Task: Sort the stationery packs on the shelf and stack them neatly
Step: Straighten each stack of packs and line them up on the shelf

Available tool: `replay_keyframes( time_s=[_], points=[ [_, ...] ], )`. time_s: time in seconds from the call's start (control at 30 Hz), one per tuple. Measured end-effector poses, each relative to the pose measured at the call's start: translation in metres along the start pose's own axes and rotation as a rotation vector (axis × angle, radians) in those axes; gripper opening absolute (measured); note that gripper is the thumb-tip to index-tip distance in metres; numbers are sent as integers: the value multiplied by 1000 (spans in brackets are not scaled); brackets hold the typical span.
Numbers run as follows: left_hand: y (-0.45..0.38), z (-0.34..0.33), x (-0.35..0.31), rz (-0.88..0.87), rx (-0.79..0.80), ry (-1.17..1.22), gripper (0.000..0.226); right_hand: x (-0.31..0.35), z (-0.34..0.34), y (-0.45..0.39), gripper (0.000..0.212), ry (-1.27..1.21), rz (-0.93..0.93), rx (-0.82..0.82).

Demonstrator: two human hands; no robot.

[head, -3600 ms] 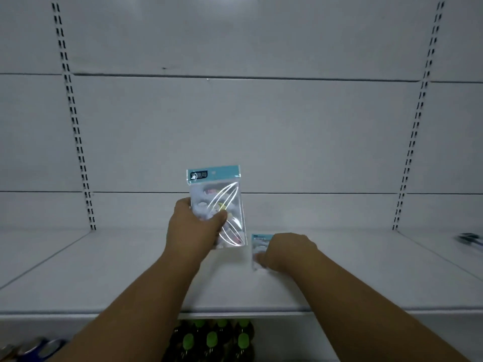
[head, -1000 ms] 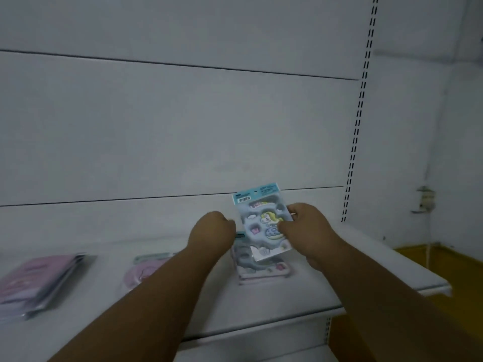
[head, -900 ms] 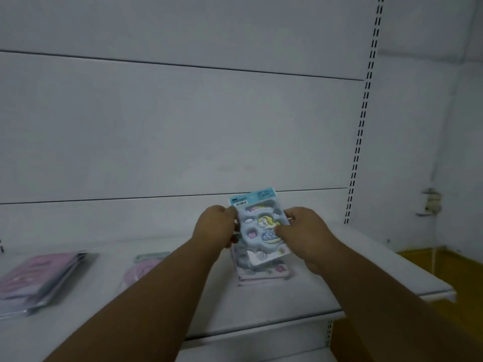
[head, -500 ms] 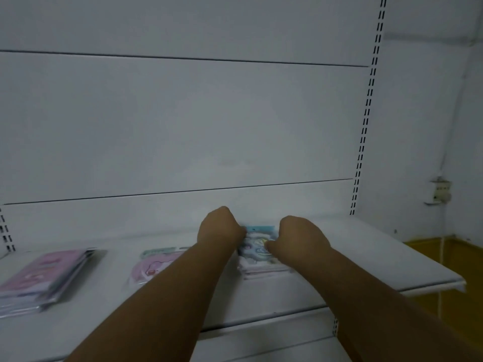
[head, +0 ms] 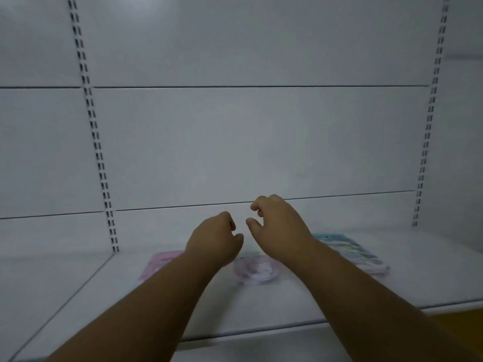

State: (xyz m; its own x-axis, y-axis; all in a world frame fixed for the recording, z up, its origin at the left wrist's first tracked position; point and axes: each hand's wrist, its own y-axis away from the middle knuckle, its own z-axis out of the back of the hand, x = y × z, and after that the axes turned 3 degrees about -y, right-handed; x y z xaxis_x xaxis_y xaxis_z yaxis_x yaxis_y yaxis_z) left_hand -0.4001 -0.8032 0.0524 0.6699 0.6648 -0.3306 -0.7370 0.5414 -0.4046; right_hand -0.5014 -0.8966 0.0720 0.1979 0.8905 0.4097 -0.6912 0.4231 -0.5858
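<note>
Both hands hover empty above the white shelf point(head: 287, 304). My left hand point(head: 214, 240) is loosely curled with nothing in it. My right hand point(head: 277, 223) is a little higher, its fingers bent and apart, also holding nothing. On the shelf to the right lies a stack of blue stationery packs point(head: 350, 252), partly behind my right forearm. Below and between my hands lies a round pink and white pack point(head: 257, 271). A pink pack stack point(head: 159, 262) lies to the left, partly hidden by my left forearm. The picture is blurred.
The white back panel carries slotted uprights at the left point(head: 96, 142) and right point(head: 428, 118). A seam between two shelf boards point(head: 68, 301) runs forward from the left upright. A yellow floor patch point(head: 460, 320) shows below the shelf edge at the right.
Both hands have let go of the blue pack, left on its stack, and lifted away to the left. The view has swung left, so the stacks now sit further right in the frame.
</note>
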Motion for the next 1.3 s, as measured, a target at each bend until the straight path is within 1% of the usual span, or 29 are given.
replay_keyframes(
  time_s=[0.1, 0.17, 0.23, 0.3, 0.4, 0.47, 0.53, 0.6, 0.73, 0.8, 0.83, 0.87, 0.9, 0.93, 0.97, 1.03, 1.1, 1.17, 1.23, 1.3],
  points=[
    [12, 26, 66, 32, 19, -34, 32, 55, -32, -6, 35, -21, 30, -7],
    [19, 39, 106, 49, 15, -42, 33, 84, -53, -7, 34, -34, 29, 17],
    [25, 48, 138, 67, 9, -49, 34, 105, -73, -7, 34, -28, 19, 53],
    [29, 52, 161, 105, 35, -55, 36, 117, -88, -5, 34, -8, -19, 99],
    [30, 48, 180, 159, 136, -83, 43, 122, -107, 0, 37, 35, -107, 181],
    [29, 43, 187, 170, 217, -77, 42, 121, -116, 4, 40, 96, -177, 248],
    [29, 37, 187, 152, 259, -53, 43, 121, -121, 8, 40, 124, -254, 340],
    [29, 32, 184, 121, 288, -14, 45, 124, -126, 11, 37, 70, -331, 400],
    [31, 35, 172, 179, 302, 165, 46, 126, -136, 14, 32, -67, -390, 323],
    [31, 37, 175, 239, 255, 296, 33, 129, -141, 17, 32, -200, -422, 268],
    [31, 39, 177, 282, 222, 401, 25, 129, -143, 18, 31, -324, -464, 228],
    [32, 38, 180, 321, 196, 533, 25, 131, -143, 21, 28, -458, -515, 197],
    [34, 39, 181, 348, 181, 663, 32, 131, -144, 22, 26, -569, -561, 183],
    [37, 40, 183, 366, 179, 783, 41, 131, -143, 22, 25, -637, -575, 181],
    [41, 41, 183, 367, 183, 883, 44, 130, -143, 22, 25, -678, -575, 177],
    [49, 45, 183, 343, 199, 1044, 39, 130, -139, 21, 21, -772, -566, 127],
    [56, 49, 183, 306, 199, 1117, 40, 133, -136, 22, 24, -947, -592, 63],
    [63, 51, 179, 281, 195, 1123, 40, 138, -138, 27, 30, -1088, -620, 41],
    [68, 50, 172, 294, 200, 1186, 39, 142, -141, 35, 32, -1119, -594, 49],
    [75, 49, 166, 275, 212, 1265, 39, 145, -144, 46, 31, -1149, -530, 56]
  ],
)
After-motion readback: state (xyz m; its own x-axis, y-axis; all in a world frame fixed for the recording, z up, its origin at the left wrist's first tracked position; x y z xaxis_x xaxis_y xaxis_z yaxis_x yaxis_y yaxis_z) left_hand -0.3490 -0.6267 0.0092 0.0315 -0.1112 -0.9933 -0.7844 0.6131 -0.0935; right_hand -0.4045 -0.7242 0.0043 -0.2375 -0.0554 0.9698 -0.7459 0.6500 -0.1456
